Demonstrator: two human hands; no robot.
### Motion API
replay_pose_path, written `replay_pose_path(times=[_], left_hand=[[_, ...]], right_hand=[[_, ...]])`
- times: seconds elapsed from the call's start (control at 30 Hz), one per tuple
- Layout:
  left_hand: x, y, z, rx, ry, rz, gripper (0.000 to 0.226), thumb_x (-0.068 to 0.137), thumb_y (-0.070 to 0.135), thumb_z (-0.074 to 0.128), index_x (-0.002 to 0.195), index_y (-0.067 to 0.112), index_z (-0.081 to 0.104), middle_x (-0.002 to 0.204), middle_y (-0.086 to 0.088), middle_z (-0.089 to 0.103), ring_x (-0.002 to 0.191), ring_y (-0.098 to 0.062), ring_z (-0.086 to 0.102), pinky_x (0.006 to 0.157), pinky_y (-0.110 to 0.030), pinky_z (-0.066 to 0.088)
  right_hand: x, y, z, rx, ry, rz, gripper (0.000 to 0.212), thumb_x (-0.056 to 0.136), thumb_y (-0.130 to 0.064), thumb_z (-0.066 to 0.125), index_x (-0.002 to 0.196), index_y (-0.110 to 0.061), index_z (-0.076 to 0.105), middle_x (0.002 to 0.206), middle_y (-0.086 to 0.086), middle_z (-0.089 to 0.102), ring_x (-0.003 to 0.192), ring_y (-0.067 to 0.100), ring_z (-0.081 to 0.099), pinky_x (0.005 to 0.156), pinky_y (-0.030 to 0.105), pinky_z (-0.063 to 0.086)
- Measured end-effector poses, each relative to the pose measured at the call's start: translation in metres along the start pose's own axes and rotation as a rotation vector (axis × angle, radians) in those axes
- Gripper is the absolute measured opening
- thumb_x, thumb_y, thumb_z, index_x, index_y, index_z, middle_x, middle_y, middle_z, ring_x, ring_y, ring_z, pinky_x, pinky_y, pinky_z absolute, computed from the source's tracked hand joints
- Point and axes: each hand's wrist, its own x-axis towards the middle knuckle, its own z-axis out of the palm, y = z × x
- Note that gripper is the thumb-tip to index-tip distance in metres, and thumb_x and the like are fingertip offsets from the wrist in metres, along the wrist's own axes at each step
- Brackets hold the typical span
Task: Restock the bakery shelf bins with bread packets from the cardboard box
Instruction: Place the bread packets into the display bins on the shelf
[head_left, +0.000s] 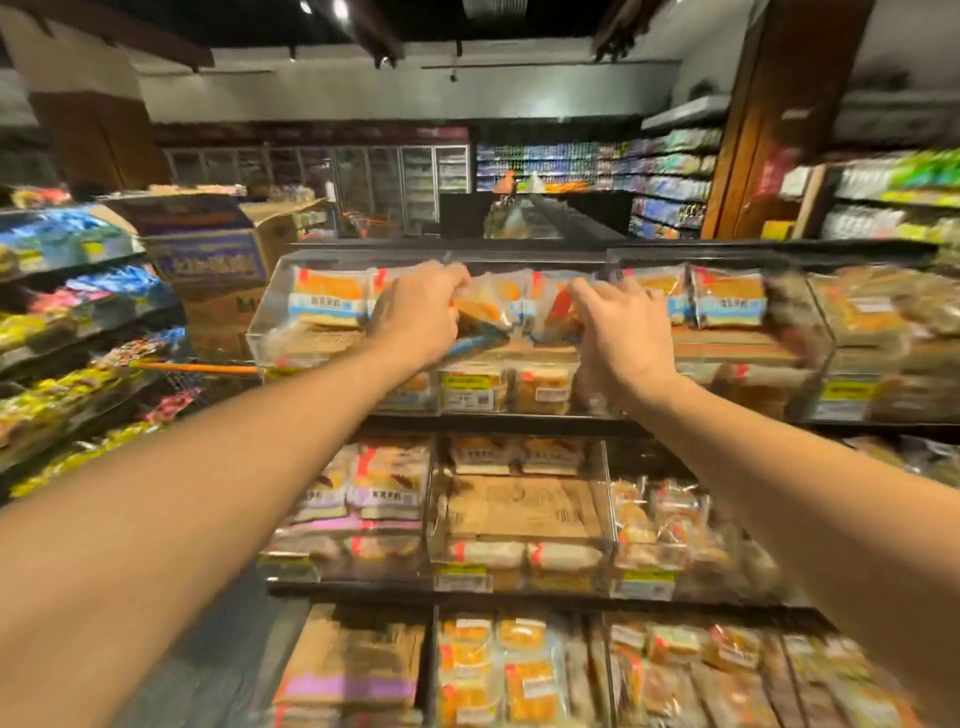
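Observation:
Both my arms reach up into the clear top shelf bin (270, 312). My left hand (415, 312) grips an orange-and-clear bread packet (483, 306) at its left end. My right hand (618, 332) holds a second bread packet (553, 312) just to the right of it, fingers curled over its edge. More of the same packets (327, 301) stand upright along the back of the bin. An open cardboard box (218, 254) with blue print sits to the left of the bin, on top of the shelving.
Lower shelf bins (519, 509) hold more bread packets and brown cardboard liners. A neighbouring top bin (883, 332) at the right is full of packets. Snack shelves (78, 322) run along the left. Fridges and drink shelves stand far behind.

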Motion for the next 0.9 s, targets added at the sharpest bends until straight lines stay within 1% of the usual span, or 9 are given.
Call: replay_pose_path(times=[0.1,0.17,0.37,0.43,0.53,0.6,0.7,0.8,0.9], left_hand=[[0.051,-0.007,0.023,0.021,0.042,0.010,0.027,0.087,0.011,0.061,0.112,0.022,0.062,0.108,-0.007,0.063,0.105,-0.032,0.057,0.085,-0.040,0.044],[0.078,-0.012,0.042,0.055,0.047,0.034,0.028,0.088,0.011,0.061,0.113,0.024,0.062,0.110,-0.004,0.065,0.108,-0.031,0.055,0.087,-0.041,0.042],[0.125,-0.026,0.106,0.213,0.038,0.050,0.026,0.087,0.007,0.061,0.101,0.029,0.063,0.095,0.003,0.066,0.103,-0.028,0.047,0.076,-0.040,0.026],[0.134,-0.033,0.127,0.210,0.000,0.080,0.024,0.088,0.007,0.059,0.101,0.027,0.064,0.095,0.000,0.066,0.103,-0.029,0.047,0.076,-0.039,0.029],[0.141,-0.040,0.149,0.200,-0.061,0.128,0.022,0.092,0.014,0.056,0.111,0.020,0.065,0.102,-0.007,0.066,0.105,-0.032,0.049,0.080,-0.043,0.040],[0.145,-0.045,0.164,0.180,-0.099,0.121,0.023,0.093,0.018,0.054,0.113,0.019,0.066,0.103,-0.010,0.065,0.106,-0.033,0.049,0.078,-0.041,0.040],[0.151,-0.052,0.182,0.156,-0.135,0.100,0.024,0.092,0.025,0.047,0.104,0.023,0.067,0.097,-0.010,0.063,0.099,-0.032,0.053,0.070,-0.036,0.038],[0.159,-0.055,0.192,0.160,-0.109,0.091,0.018,0.090,0.016,0.059,0.103,0.025,0.068,0.097,-0.008,0.066,0.095,-0.029,0.053,0.072,-0.041,0.045],[0.162,-0.059,0.203,0.181,-0.091,0.089,0.036,0.085,0.014,0.070,0.120,0.024,0.063,0.110,-0.005,0.065,0.103,-0.028,0.053,0.081,-0.045,0.050]], right_hand=[[0.040,0.016,0.029,-0.060,0.055,-0.019,0.036,0.077,-0.003,0.064,0.110,-0.017,0.057,0.100,0.011,0.067,0.094,0.038,0.057,0.080,0.047,0.041],[0.061,0.026,0.050,-0.117,0.040,-0.005,0.036,0.079,-0.006,0.062,0.112,-0.020,0.056,0.103,0.007,0.066,0.098,0.037,0.054,0.082,0.047,0.037],[0.096,0.042,0.105,-0.149,-0.165,0.076,0.041,0.085,-0.006,0.059,0.122,-0.020,0.049,0.119,0.007,0.064,0.111,0.037,0.048,0.086,0.046,0.035],[0.103,0.046,0.125,-0.140,-0.223,0.058,0.044,0.084,-0.007,0.062,0.123,-0.019,0.046,0.123,0.007,0.063,0.114,0.037,0.047,0.088,0.046,0.036],[0.108,0.051,0.148,-0.120,-0.283,0.027,0.053,0.082,-0.006,0.065,0.128,-0.021,0.042,0.127,0.006,0.062,0.117,0.036,0.047,0.092,0.046,0.037],[0.111,0.056,0.166,-0.114,-0.326,0.009,0.054,0.083,-0.005,0.062,0.131,-0.021,0.041,0.128,0.006,0.061,0.118,0.035,0.047,0.093,0.046,0.037],[0.114,0.063,0.187,-0.098,-0.361,0.005,0.048,0.087,-0.006,0.058,0.130,-0.020,0.042,0.130,0.007,0.060,0.120,0.035,0.046,0.093,0.046,0.037],[0.120,0.070,0.201,-0.034,-0.365,0.015,0.048,0.087,-0.008,0.062,0.130,-0.017,0.043,0.129,0.011,0.060,0.121,0.036,0.047,0.092,0.044,0.040],[0.123,0.072,0.210,0.015,-0.326,0.023,0.053,0.081,-0.003,0.066,0.128,-0.015,0.045,0.124,0.013,0.061,0.117,0.037,0.051,0.088,0.043,0.045]])
